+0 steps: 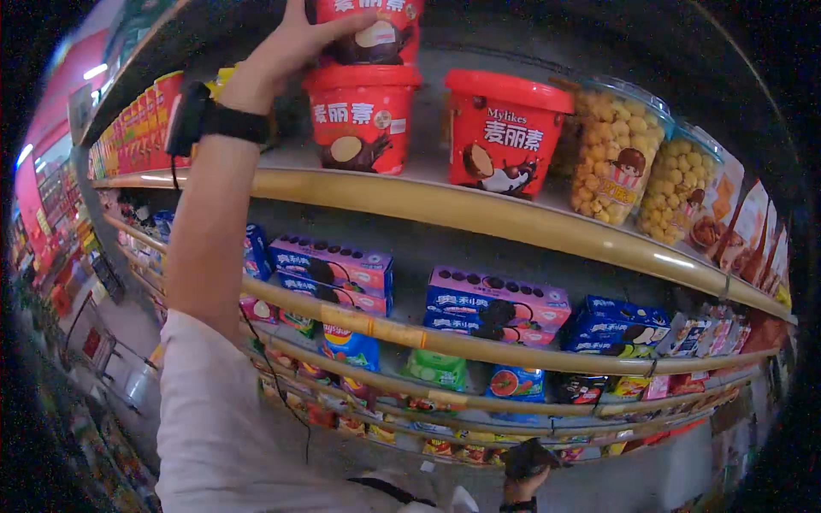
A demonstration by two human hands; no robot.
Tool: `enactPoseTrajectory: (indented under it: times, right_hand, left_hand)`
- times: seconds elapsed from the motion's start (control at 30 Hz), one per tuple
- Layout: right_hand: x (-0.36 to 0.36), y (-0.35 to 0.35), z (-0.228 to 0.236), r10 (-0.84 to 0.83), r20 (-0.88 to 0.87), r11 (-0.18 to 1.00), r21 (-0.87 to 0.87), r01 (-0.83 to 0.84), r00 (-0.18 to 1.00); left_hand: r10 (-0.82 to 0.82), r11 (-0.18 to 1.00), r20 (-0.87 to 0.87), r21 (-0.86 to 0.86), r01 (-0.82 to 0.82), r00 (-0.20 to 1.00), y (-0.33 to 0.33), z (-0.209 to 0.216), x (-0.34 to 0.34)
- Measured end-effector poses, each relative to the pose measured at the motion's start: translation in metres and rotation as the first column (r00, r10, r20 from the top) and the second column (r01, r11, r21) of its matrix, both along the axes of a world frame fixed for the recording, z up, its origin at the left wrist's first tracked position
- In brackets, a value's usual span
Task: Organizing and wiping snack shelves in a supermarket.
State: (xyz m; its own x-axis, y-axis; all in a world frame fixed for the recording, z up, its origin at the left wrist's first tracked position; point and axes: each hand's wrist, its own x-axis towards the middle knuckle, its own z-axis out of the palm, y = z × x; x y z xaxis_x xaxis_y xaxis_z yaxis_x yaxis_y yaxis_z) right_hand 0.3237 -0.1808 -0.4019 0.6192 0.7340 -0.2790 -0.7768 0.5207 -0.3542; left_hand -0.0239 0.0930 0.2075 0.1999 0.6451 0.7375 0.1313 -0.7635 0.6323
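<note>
My left hand is raised to the top shelf, its thumb across the front of a red candy tub and the rest of it at the tub's left side. That tub sits on a second red candy tub, and its top runs out of the picture. Low in front of me, my right hand is closed on a dark, flat object whose kind I cannot make out.
Right of the stack stand another red tub and clear jars of yellow popcorn. A tan shelf rail runs below them. Lower shelves hold blue-and-pink cookie boxes and snack bags. Canisters line the far left.
</note>
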Motion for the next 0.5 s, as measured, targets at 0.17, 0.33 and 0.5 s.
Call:
enactPoseTrajectory:
  times: [0.17, 0.33, 0.5]
  right_hand:
    - [-0.004, -0.014, 0.003, -0.005, -0.018, 0.982, -0.188, 0.002, 1.0]
    - [-0.009, -0.018, 0.014, -0.033, -0.189, 0.995, -0.094, 0.015, 0.981]
    - [-0.005, -0.021, -0.002, 0.001, -0.12, 0.989, -0.149, -0.019, 0.993]
  left_hand:
    - [0.078, 0.987, 0.022, 0.139, -0.08, 0.997, 0.063, 0.003, -0.011]
    - [-0.049, 0.972, 0.07, 0.234, 0.031, 0.996, 0.097, -0.005, -0.024]
    - [-0.132, 0.989, 0.161, 0.08, 0.12, 0.978, 0.109, -0.008, -0.038]
